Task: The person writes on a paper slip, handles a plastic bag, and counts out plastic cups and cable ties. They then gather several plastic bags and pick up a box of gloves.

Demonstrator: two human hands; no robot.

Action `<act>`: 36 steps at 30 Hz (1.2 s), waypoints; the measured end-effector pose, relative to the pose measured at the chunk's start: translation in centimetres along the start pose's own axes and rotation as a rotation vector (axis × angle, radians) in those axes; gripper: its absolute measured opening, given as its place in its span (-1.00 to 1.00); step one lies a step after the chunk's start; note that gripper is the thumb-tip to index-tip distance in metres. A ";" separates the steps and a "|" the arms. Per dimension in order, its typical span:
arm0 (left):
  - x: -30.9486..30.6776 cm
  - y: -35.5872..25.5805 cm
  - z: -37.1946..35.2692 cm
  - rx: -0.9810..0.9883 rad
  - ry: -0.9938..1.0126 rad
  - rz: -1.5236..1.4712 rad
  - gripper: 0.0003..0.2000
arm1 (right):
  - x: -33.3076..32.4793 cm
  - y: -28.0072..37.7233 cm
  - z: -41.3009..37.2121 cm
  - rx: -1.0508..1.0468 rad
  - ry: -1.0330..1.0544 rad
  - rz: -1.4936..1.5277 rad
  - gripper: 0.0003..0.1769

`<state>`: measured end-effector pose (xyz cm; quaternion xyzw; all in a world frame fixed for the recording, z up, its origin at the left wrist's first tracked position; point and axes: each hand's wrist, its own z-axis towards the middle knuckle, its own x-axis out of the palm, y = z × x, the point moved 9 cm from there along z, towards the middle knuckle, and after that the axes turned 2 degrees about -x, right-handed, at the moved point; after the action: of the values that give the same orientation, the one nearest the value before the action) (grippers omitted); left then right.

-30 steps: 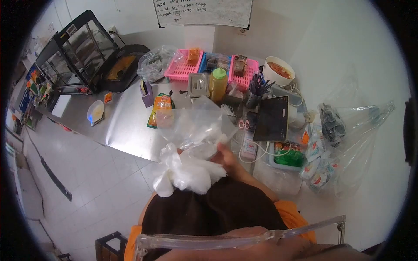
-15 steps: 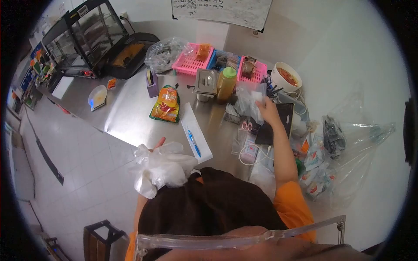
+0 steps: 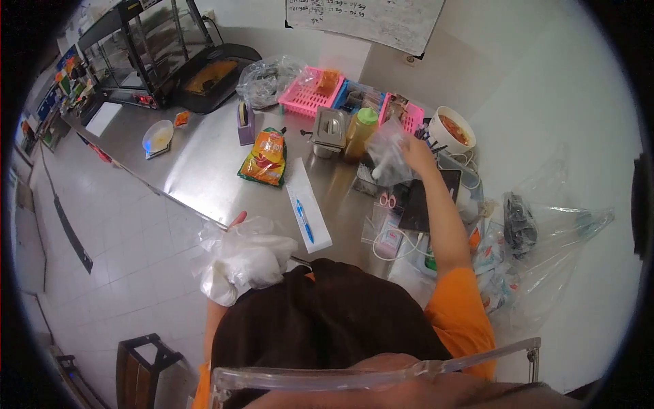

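Observation:
Bunched white plastic bags (image 3: 248, 253) hang at my left hand (image 3: 238, 219), in front of my dark apron. A fingertip sticks out above them, and the bags hide the rest of that hand. Over the right side of the steel table, my right hand (image 3: 417, 155) is closed on a clear plastic bag (image 3: 390, 153). This bag hangs beside a sauce bottle with a green cap (image 3: 360, 133) and above a small open container (image 3: 365, 174). Just below are pink-handled scissors (image 3: 387, 200) and a dark tablet (image 3: 436, 204).
On the steel table (image 3: 204, 160) lie a yellow-green pouch (image 3: 264, 158) and a blue pen (image 3: 304, 221) on paper. Pink baskets (image 3: 300, 102), a lidded metal container (image 3: 329, 127) and a white bowl of red food (image 3: 452, 129) stand behind. A display warmer (image 3: 139, 61) is at far left.
My right hand has moved slightly up, towards the back of the table, and the clear bag has bunched differently. My left hand and the white bags have shifted a little left.

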<state>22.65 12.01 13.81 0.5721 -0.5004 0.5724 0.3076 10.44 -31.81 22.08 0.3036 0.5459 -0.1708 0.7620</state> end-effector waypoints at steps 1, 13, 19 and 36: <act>0.1 0.0 -0.1 0.004 0.000 0.001 -0.66 | -0.7 0.1 -0.1 0.008 -0.048 0.000 -0.67; -4.1 -1.8 -3.9 0.211 -0.128 0.100 -0.66 | -14.3 -12.9 -12.0 0.308 -0.875 0.731 -0.69; -6.6 -4.1 -4.1 0.335 -0.231 0.244 -0.66 | -8.8 -15.4 -23.2 0.515 -0.841 1.733 -0.67; -4.9 3.2 18.3 -0.025 -0.125 0.823 -0.65 | 1.6 -5.6 -76.1 1.657 -0.565 0.847 -0.41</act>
<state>26.83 -4.83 5.52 0.3543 -0.7121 0.6055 0.0290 -47.68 13.46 2.32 0.8629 -0.1049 -0.2790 0.4081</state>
